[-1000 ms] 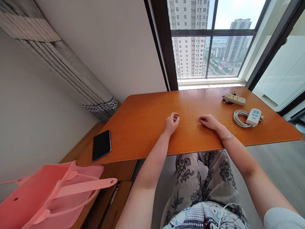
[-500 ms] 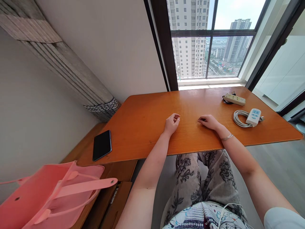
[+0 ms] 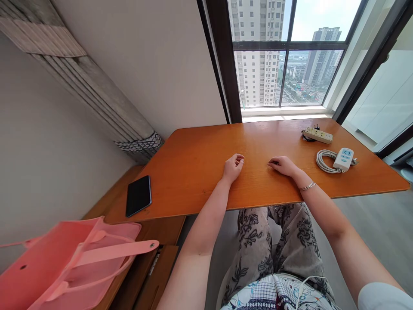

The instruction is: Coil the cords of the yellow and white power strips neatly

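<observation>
Grip state, both hands: the left hand (image 3: 232, 167) rests on the counter (image 3: 193, 172) with its fingers loosely curled inward, grasping nothing; the right hand (image 3: 281, 165) lies palm down just beside it at 3 o'clock, fingers bent and relaxed, likewise grasping nothing. The two hands sit near the counter's near edge, close together but apart, with bare wood between them. A thin bracelet (image 3: 307, 186) circles the right wrist.

Nearest objects: at 2 o'clock from the right hand lies a coiled white cable (image 3: 325, 160) touching a white and blue socket block (image 3: 343, 158). Beyond it, at 1 o'clock, a cream power strip (image 3: 318, 134) lies near the counter's far edge. At 8 o'clock from the left hand, well apart, a dark phone (image 3: 138, 196) lies flat, face up, at the counter's left corner.

Surroundings: a pink bag (image 3: 64, 262) sits at 7 o'clock, below the counter's level, beside a rolled grey curtain (image 3: 97, 94) against the wall.
</observation>
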Motion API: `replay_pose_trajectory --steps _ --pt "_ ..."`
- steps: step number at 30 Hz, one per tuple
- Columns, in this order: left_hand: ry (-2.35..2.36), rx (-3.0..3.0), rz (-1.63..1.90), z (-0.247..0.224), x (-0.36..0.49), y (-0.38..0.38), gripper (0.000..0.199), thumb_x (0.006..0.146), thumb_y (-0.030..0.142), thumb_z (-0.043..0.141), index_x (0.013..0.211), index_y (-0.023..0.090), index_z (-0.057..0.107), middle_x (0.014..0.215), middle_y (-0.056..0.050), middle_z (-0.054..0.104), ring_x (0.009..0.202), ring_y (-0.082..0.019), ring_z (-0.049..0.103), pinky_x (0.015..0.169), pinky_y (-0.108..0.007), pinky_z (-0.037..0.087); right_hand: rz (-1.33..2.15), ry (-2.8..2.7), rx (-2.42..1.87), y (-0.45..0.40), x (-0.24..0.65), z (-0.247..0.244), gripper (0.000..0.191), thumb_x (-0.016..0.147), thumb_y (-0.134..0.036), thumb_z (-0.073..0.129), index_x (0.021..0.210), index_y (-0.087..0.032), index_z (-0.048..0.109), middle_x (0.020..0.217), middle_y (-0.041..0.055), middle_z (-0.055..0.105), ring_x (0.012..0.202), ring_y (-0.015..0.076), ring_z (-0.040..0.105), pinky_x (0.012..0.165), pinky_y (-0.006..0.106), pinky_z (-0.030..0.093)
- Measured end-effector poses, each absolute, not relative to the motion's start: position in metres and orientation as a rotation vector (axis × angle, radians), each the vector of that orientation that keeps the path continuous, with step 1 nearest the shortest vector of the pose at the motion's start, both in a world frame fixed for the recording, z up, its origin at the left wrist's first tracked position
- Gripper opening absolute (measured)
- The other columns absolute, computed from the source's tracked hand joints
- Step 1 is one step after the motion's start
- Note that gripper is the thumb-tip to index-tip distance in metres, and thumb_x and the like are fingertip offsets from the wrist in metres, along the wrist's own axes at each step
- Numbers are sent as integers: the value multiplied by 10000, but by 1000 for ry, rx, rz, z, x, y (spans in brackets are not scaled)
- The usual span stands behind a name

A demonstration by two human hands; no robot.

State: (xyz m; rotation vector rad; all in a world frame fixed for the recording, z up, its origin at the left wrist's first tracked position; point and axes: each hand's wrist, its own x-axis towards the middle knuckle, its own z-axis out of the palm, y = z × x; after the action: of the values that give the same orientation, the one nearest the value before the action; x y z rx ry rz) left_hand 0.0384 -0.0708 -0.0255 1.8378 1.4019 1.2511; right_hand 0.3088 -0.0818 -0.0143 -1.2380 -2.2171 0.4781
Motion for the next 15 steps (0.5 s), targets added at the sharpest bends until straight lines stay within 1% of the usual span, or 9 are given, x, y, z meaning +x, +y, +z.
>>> replay_pose_trajectory --steps 9,15 --pt "1386 1826 1243 -25 38 -71 131 832 275 558 892 200 646 790 -25 668 611 -137 556 624 -280 446 496 -2218 -1252 -82 309 -13 190 915 -274 587 869 -193 752 877 55 763 757 174 661 711 280 476" --pt "1386 1846 1226 -25 38 -71 139 838 268 544 898 192 644 791 -24 678 623 -134 567 617 -269 453 510 -2215 -1248 -84 308 -13 189 912 -278 589 868 -198 754 840 43 761 723 165 648 696 272 474"
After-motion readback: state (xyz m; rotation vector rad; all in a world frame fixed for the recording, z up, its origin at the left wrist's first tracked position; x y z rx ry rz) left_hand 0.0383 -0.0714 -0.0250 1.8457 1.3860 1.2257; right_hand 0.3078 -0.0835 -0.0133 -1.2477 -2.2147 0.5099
